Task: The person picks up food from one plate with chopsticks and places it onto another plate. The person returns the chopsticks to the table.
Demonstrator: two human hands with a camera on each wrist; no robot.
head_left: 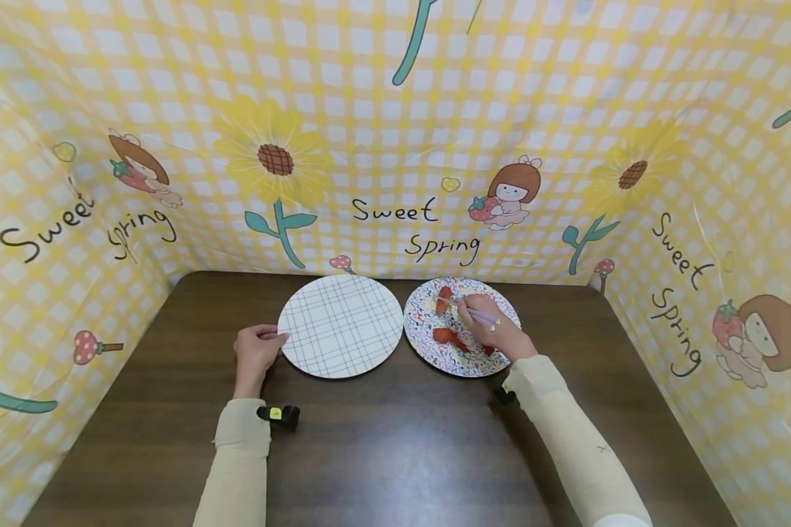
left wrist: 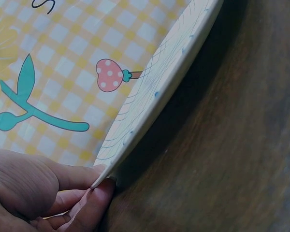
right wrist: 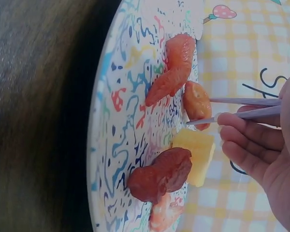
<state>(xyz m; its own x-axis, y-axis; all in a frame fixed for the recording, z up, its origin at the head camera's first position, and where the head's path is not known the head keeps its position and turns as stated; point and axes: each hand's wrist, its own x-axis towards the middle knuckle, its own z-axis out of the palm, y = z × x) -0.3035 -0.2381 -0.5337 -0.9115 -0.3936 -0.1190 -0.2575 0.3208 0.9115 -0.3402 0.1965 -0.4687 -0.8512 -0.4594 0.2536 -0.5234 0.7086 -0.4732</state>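
My left hand (head_left: 257, 351) pinches the near-left rim of a round white plate (head_left: 340, 326) with thin blue grid lines. In the left wrist view, the thumb lies above that rim and fingers below it. Over a second plate (head_left: 428, 355), covered in coloured squiggles, my right hand (head_left: 491, 322) holds lavender chopsticks (right wrist: 246, 101). Their tips are at an orange-brown lump of food (right wrist: 197, 99); whether they grip it, I cannot tell. Around it lie a reddish chicken wing (right wrist: 179, 63), a yellow block (right wrist: 201, 154), a dark brown meat piece (right wrist: 159, 174) and a pinkish piece (right wrist: 166, 212).
Both plates are side by side near the back of a dark brown wooden table (head_left: 382, 446). A yellow checked cloth (head_left: 382, 146) with flowers and cartoon figures hangs behind and along both sides. A black wrist camera (head_left: 283, 417) sits on the left cuff.
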